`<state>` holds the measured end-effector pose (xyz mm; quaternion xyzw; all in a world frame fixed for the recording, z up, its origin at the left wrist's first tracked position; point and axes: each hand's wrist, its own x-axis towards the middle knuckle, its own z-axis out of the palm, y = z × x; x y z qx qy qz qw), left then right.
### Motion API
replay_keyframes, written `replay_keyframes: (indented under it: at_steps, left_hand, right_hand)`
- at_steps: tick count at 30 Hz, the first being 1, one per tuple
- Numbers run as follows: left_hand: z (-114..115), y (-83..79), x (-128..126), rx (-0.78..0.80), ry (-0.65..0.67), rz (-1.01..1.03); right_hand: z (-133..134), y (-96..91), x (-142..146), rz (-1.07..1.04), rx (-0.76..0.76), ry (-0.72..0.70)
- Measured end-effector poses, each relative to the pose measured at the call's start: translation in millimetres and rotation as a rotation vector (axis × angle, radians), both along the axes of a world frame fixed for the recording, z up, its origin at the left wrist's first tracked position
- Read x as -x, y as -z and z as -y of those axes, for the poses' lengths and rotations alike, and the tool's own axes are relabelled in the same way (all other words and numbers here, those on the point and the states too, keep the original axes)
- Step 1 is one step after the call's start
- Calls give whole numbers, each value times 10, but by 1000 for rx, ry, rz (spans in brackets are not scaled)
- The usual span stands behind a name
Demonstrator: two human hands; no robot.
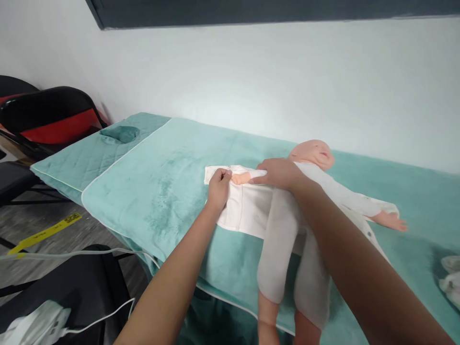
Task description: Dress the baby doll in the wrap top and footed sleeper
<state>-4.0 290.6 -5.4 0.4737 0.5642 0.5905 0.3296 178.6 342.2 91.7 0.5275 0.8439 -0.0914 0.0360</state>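
Note:
A baby doll [312, 152] in white clothes lies on its back, its head toward the wall and its lower legs over the bed's near edge. Beneath it a white baby jacket [247, 208] is spread out to the left. My right hand [278, 173] is closed around the doll's white-sleeved arm, near the bare doll hand [240, 178]. At the tip of that doll hand, my left hand [218, 189] pinches the jacket's edge; the fingertips partly hide the contact. The doll's other arm [388, 220] stretches out to the right, its hand showing past a sleeve.
A teal cover [154, 177] lies over the bed, which has a face hole [120, 134] at the left end. White fabric items [452, 280] lie at the right edge. Black chairs [53, 115], a cable [100, 251] and a yellow strap [46, 234] are on the left.

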Motion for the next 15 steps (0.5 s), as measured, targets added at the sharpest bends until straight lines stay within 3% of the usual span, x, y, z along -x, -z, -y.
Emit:
replay_keyframes:
  at_steps: [2, 7, 10, 12, 14, 15]
  left_hand:
    - [56, -2, -66, -13, 4, -119]
    - [170, 6, -226, -77, 198, -778]
    - [180, 3, -243, -113, 142, -914]
    - [168, -3, -231, -144, 75, -941]
    - [147, -7, -214, -187, 7, -938]
    - [135, -6, -207, -193, -44, -913]
  right_hand:
    - [9, 55, 29, 58, -64, -2]
    - [44, 169, 180, 40, -223, -54]
    - [111, 101, 89, -67, -270, -31]
    - [217, 40, -165, -270, -388, 88]
    - [368, 36, -567, -470, -560, 341]
    - [450, 68, -796, -464, -606, 502]
